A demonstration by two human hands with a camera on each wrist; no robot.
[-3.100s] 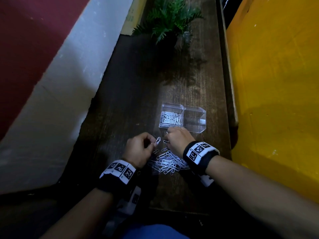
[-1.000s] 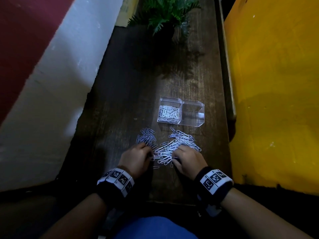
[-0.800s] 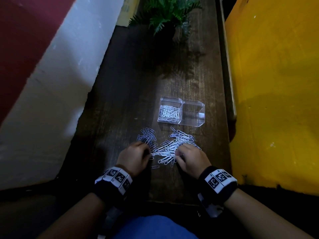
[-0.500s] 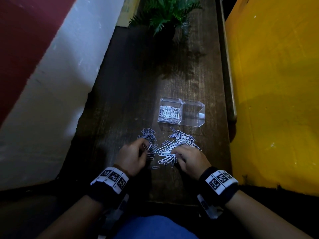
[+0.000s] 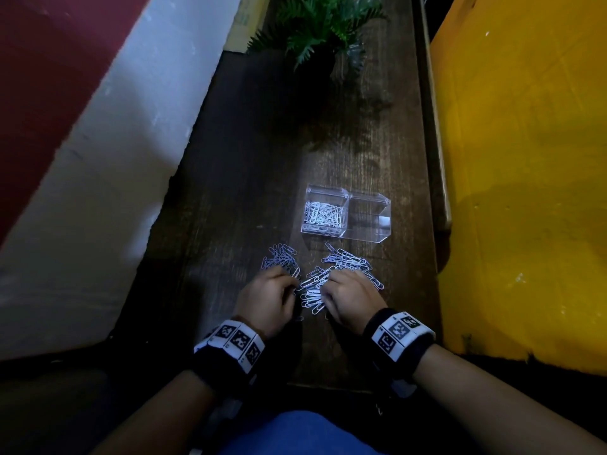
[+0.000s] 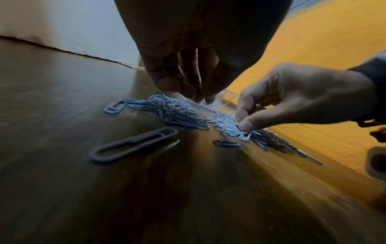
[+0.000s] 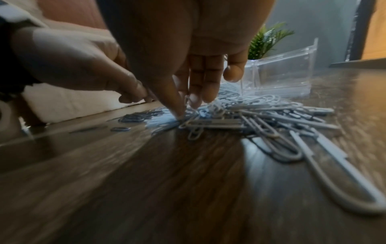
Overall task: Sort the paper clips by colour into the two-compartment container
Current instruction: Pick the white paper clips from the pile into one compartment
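A clear two-compartment container (image 5: 381,205) stands on the dark wooden table (image 5: 249,178). Its left half holds white paper clips (image 5: 323,216); the right half looks empty. In front lie a small heap of blue clips (image 5: 279,257) and a larger mixed pile (image 5: 348,264). My left hand (image 5: 285,285) hovers at the blue heap's near edge, its fingertips (image 6: 196,95) bunched and pointing down; I cannot see whether they hold a clip. My right hand (image 5: 328,284) pinches a pale clip (image 6: 244,134) at the mixed pile's left edge, with thumb and forefinger (image 7: 179,113) on it.
A potted fern (image 5: 322,31) stands at the table's far end. A yellow wall (image 5: 525,192) runs close along the right edge, and a white ledge (image 5: 98,192) along the left. Two stray clips (image 6: 133,145) lie near the table's front edge.
Both hands pulled back from beside the container to the near side of the clips. The single pile is now spread into a small left heap and a larger right one.
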